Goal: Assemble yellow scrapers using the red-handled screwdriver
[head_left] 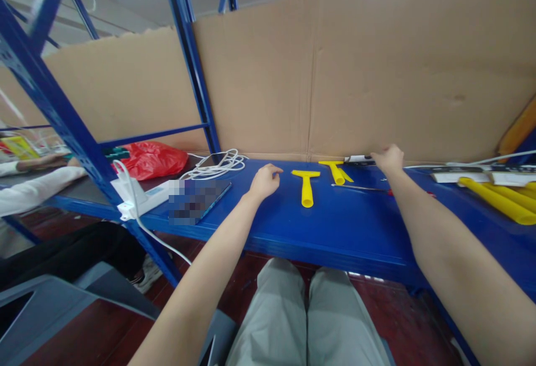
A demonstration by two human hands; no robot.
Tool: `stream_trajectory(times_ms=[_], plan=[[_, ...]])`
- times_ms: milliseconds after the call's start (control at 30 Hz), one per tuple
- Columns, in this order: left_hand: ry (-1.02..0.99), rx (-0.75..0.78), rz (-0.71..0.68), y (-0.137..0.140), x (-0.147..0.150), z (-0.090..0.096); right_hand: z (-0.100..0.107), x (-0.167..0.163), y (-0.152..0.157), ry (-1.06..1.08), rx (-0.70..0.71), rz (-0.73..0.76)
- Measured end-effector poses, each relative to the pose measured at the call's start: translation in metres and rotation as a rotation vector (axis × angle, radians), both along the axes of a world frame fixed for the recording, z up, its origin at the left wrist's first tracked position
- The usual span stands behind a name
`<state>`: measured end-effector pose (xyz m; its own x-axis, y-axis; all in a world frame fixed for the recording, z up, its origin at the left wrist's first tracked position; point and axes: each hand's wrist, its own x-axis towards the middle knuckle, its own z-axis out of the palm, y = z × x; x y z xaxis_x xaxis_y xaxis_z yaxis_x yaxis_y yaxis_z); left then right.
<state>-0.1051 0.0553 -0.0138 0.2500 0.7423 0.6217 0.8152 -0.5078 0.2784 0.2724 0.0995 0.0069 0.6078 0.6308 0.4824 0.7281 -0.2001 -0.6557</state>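
Observation:
My left hand [267, 181] hovers over the blue shelf [272, 232], fingers loosely bent and nothing visible in them. To its right lies a yellow T-shaped plastic handle [307, 190]. Farther back is a second yellow T-shaped piece [336, 171], with a small yellow part beside it. My right hand [389, 160] reaches to the back of the shelf, its fingertips closed at the dark end of a thin black-and-white strip [355, 159]. Near my right wrist is a screwdriver [362, 188] with a long metal shaft; my forearm partly covers its red handle.
Several yellow tubes [498, 201] and white-and-black strips [469, 176] lie at the right. A phone [205, 198], power strip [154, 195], coiled white cable [220, 165] and red bag [153, 159] are leftward. Cardboard [259, 86] stands behind; another person's sleeve [42, 187] shows far left.

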Motion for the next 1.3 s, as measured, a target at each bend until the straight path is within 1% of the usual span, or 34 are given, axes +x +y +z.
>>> stream_trajectory(times_ms=[100, 167, 367, 467, 567, 733, 900, 967, 1033, 1167, 1233, 1300], plan=[[-0.003, -0.003, -0.001, 0.001, -0.001, -0.001, 0.005, 0.000, -0.004, 0.014, 0.074, 0.022], [-0.006, -0.008, -0.004, 0.002, -0.001, -0.001, 0.007, 0.001, -0.006, 0.015, 0.086, 0.020], [-0.017, -0.010, -0.007, 0.002, -0.001, -0.001, 0.011, 0.001, -0.014, 0.090, 0.068, -0.023], [-0.021, -0.018, -0.009, 0.001, -0.001, 0.000, 0.014, 0.000, -0.022, 0.168, 0.019, -0.037], [-0.020, -0.024, -0.009, 0.001, 0.000, 0.000, 0.017, 0.002, -0.033, 0.179, 0.006, -0.038], [-0.022, -0.031, -0.001, 0.001, 0.000, 0.000, 0.018, 0.006, -0.049, 0.111, 0.105, -0.032], [-0.022, -0.044, 0.001, 0.002, 0.001, 0.001, 0.019, 0.001, -0.050, 0.303, 0.185, -0.013], [-0.021, -0.060, 0.000, 0.003, 0.000, 0.001, 0.020, -0.006, -0.048, 0.352, 0.220, 0.034], [-0.015, -0.075, -0.002, 0.004, 0.000, 0.000, 0.020, -0.014, -0.047, 0.348, 0.244, 0.112], [-0.006, -0.032, -0.025, 0.005, 0.004, 0.000, 0.020, -0.042, -0.049, 0.216, 0.240, 0.286], [-0.028, 0.008, -0.070, 0.005, 0.012, 0.003, 0.018, -0.061, -0.053, 0.166, 0.248, 0.384], [-0.059, 0.022, -0.139, 0.006, 0.024, 0.009, 0.015, -0.081, -0.058, 0.148, 0.287, 0.486]])
